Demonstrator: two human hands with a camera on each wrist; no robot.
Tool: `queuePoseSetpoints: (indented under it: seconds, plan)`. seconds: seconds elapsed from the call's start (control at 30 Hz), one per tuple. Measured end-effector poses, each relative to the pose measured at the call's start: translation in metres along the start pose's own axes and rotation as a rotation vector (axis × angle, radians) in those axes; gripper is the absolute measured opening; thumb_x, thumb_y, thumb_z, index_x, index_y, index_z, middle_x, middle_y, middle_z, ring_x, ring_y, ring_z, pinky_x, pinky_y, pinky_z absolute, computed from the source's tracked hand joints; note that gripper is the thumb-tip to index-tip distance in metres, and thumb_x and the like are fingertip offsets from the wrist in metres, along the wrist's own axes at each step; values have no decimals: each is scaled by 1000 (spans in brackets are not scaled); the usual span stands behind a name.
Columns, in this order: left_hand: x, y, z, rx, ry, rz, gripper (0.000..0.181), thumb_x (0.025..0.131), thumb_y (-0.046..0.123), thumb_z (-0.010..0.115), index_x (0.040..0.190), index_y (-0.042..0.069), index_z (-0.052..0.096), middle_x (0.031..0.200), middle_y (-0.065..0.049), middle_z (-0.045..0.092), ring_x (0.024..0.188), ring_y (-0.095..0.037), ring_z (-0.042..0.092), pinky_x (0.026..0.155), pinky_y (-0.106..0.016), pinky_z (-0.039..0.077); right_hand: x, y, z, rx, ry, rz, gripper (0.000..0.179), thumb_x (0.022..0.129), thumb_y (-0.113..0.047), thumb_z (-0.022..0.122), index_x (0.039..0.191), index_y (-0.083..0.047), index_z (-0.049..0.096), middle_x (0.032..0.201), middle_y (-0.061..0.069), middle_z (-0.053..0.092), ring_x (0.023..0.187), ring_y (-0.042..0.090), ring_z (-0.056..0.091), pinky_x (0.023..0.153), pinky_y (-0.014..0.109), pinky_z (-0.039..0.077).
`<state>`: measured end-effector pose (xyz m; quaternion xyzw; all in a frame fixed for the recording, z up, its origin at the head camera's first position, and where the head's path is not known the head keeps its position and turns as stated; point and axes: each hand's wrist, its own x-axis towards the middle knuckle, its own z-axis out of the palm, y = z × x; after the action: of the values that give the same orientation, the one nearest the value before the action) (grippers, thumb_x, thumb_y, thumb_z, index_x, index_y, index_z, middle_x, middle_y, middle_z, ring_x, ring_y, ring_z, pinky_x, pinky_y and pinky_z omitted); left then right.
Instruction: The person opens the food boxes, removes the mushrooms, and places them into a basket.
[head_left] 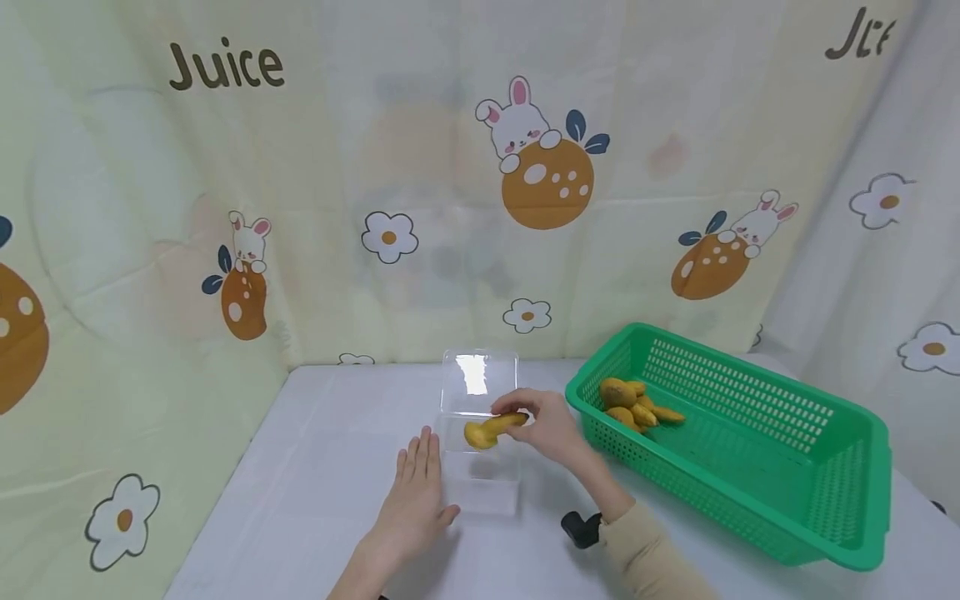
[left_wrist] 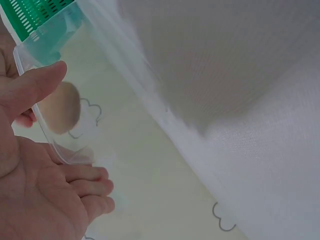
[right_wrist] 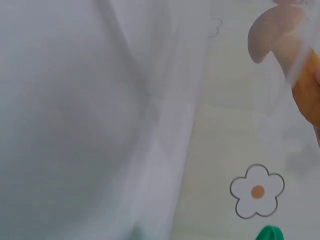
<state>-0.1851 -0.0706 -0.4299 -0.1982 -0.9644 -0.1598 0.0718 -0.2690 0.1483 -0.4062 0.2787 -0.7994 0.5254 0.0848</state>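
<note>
In the head view a clear plastic box (head_left: pixel 489 497) stands on the table with its lid (head_left: pixel 457 385) raised at the back. My right hand (head_left: pixel 551 427) pinches a yellow-brown mushroom (head_left: pixel 483 433) over the box, its cap end toward the left. Straight fingers of my left hand (head_left: pixel 414 504) lie along the box's left side, with the thumb by its front corner. The left wrist view shows a blurred brown shape (left_wrist: pixel 64 107) through the clear wall. At the right edge of the right wrist view, the mushroom (right_wrist: pixel 307 95) appears partly behind clear plastic.
A green slotted basket (head_left: pixel 750 467) stands to the right, with several yellow-brown mushrooms (head_left: pixel 618 393) heaped in its left end. A black object (head_left: pixel 581 529) is by my right wrist. A printed curtain (head_left: pixel 322 167) hangs behind the white table (head_left: pixel 315 467).
</note>
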Motion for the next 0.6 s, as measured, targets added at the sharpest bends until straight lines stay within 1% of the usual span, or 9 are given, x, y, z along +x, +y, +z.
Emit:
queuePoseSetpoints:
  seconds: [0.1, 0.17, 0.23, 0.3, 0.43, 0.5, 0.6]
  plan:
    - [0, 0, -1, -6, -7, -1, 93, 80, 28, 72, 140, -15, 16, 147, -30, 10, 135, -42, 9, 108, -51, 11, -2, -7, -12, 44, 46, 7, 27, 74, 14, 68, 98, 3, 67, 94, 12, 67, 87, 27, 60, 83, 37, 50]
    - [0, 1, -1, -5, -10, 4, 92, 80, 27, 71, 139, -16, 16, 147, -31, 10, 135, -43, 10, 108, -52, 12, -3, -14, -20, 69, 80, -6, 26, 74, 16, 67, 98, 7, 66, 94, 19, 66, 89, 32, 60, 85, 40, 49]
    - [0, 1, -1, -5, -8, 10, 92, 80, 27, 71, 139, -17, 16, 146, -32, 11, 134, -44, 10, 108, -52, 12, -5, -21, -29, 83, 116, -23, 26, 73, 18, 66, 98, 11, 64, 94, 24, 65, 89, 36, 60, 85, 40, 48]
    - [-1, 1, -2, -6, -6, 14, 91, 80, 27, 71, 138, -17, 16, 146, -33, 11, 134, -44, 10, 107, -52, 13, -8, -25, -39, 92, 149, -40, 27, 72, 19, 66, 98, 14, 63, 94, 26, 64, 89, 38, 59, 85, 37, 49]
    - [-2, 1, -3, -10, 2, 17, 91, 81, 26, 71, 138, -18, 16, 146, -33, 11, 134, -44, 11, 108, -52, 13, -12, -15, -60, 124, 219, -57, 29, 73, 18, 67, 101, 13, 63, 96, 26, 64, 90, 33, 59, 83, 28, 50]
    - [-2, 1, -3, -11, 5, 18, 91, 81, 26, 71, 138, -18, 16, 146, -33, 12, 134, -44, 11, 108, -52, 13, -15, -9, -72, 122, 272, -54, 30, 73, 15, 68, 102, 11, 64, 97, 25, 64, 91, 28, 60, 82, 25, 50]
    - [-2, 2, -3, -14, 7, 20, 91, 80, 26, 71, 138, -17, 16, 146, -32, 12, 134, -44, 11, 108, -52, 13, -19, -2, -89, 91, 375, -58, 30, 73, 15, 69, 102, 10, 64, 98, 26, 64, 91, 20, 61, 80, 21, 50]
